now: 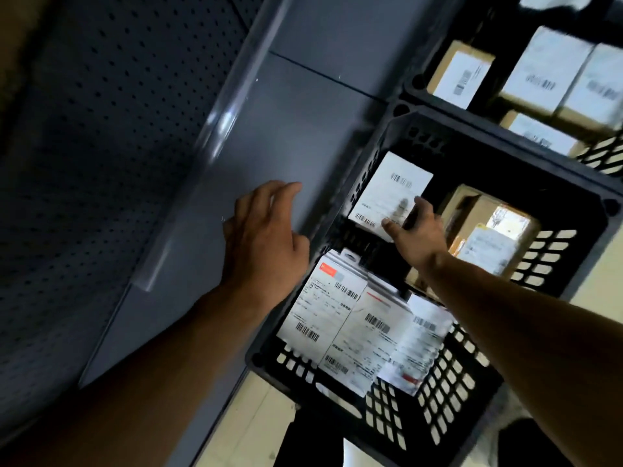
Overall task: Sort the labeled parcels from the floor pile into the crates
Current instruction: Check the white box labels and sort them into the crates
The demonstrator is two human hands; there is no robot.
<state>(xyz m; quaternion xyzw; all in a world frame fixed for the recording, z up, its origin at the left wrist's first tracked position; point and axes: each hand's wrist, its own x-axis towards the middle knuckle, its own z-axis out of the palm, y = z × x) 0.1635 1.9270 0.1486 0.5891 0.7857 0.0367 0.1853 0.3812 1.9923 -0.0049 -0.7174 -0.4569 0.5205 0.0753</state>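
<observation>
Forearms: both bare, reaching up from the bottom edge, the left over the shelf, the right over the crates.
Back panel: dark perforated sheet (pixel 101 146) fills the left side, dim.
Shelf: smooth grey metal surface (pixel 296 112) with a seam across it and a clear plastic strip (pixel 202 156) along its edge.
Left hand: (pixel 266 241) over the grey shelf, fingers loosely bent, holding nothing; contact with the shelf cannot be told.
Near crate: black lattice walls (pixel 381 416), white labelled parcels (pixel 337 315) lying flat inside, overlapping.
Right hand: (pixel 418 237) pinches the lower edge of a white labelled parcel (pixel 387 187).
Held parcel: inside the middle crate (pixel 488 146), at its left wall, tilted.
Brown box: (pixel 485 227) in the same crate, right of the hand.
Far crate: (pixel 413 84) holds labelled cardboard boxes (pixel 546 69), blurred.
Floor: pale cream (pixel 256 419) below the crates.
</observation>
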